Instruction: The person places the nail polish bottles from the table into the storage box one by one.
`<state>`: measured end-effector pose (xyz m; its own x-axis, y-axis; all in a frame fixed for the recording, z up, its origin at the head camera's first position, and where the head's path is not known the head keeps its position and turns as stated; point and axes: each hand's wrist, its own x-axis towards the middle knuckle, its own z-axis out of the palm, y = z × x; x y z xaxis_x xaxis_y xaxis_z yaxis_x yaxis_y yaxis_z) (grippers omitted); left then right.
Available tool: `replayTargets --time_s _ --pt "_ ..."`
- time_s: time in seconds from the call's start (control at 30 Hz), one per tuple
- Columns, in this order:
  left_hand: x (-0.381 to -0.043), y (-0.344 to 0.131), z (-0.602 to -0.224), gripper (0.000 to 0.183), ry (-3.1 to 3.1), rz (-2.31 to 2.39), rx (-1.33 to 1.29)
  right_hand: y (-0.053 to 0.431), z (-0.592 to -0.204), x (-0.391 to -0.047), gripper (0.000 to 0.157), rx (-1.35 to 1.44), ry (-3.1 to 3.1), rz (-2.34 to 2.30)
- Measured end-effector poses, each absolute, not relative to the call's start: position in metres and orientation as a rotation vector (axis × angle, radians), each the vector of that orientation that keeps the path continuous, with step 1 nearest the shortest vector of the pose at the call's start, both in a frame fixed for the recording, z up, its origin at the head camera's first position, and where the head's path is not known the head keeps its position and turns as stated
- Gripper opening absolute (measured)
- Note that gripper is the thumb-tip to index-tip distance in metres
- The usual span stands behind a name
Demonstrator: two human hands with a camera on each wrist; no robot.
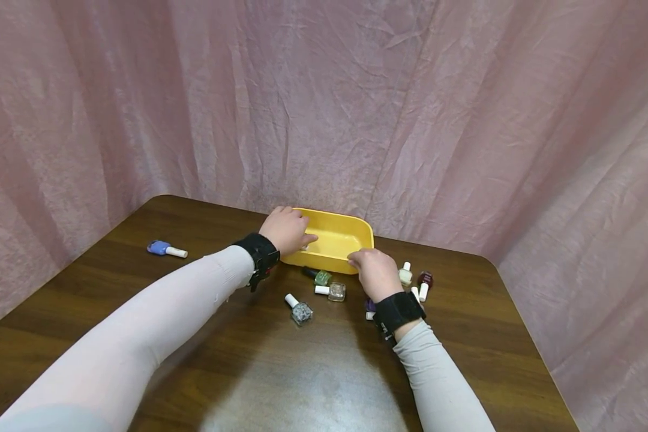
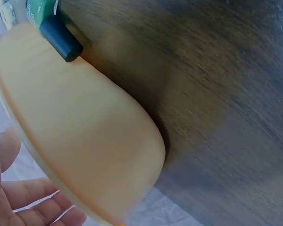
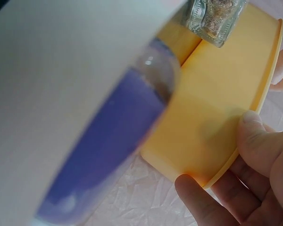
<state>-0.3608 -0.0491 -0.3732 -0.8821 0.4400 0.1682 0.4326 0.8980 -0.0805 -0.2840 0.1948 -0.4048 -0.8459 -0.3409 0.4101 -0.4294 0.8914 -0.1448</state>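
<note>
A yellow bin (image 1: pixel 324 262) stands toward the back of the table. My left hand (image 1: pixel 287 230) is over its left end, thumb apart from the fingers (image 2: pixel 30 193), which reach behind the rim. A small white piece shows beside that thumb, mostly hidden. My right hand (image 1: pixel 377 273) pinches the bin's near right rim, thumb (image 3: pixel 253 136) on the rim and fingers around its corner. Close in front of the bin lie a green nail polish bottle (image 1: pixel 322 278) with a black cap and a clear glitter one (image 1: pixel 337 292). A purple bottle (image 3: pixel 104 146) is near my right wrist.
A speckled nail polish bottle (image 1: pixel 302 313) lies in front of the others. At the far left lies a blue one (image 1: pixel 158 247). Right of my right hand are a cream bottle (image 1: pixel 405 276) and a dark red one (image 1: pixel 425 278). A pink curtain (image 1: pixel 335 108) hangs behind the table.
</note>
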Motion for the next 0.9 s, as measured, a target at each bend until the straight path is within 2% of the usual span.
replayTargets --time_s 0.43,0.9 --pt "-0.350 -0.066 -0.376 0.062 -2.765 0.006 -0.760 0.194 -0.404 -0.281 0.009 0.573 -2.669 0.336" --pt "-0.341 -0.097 -0.369 0.075 -2.768 -0.053 -0.705 0.194 -0.406 -0.283 0.008 0.574 -2.660 0.328"
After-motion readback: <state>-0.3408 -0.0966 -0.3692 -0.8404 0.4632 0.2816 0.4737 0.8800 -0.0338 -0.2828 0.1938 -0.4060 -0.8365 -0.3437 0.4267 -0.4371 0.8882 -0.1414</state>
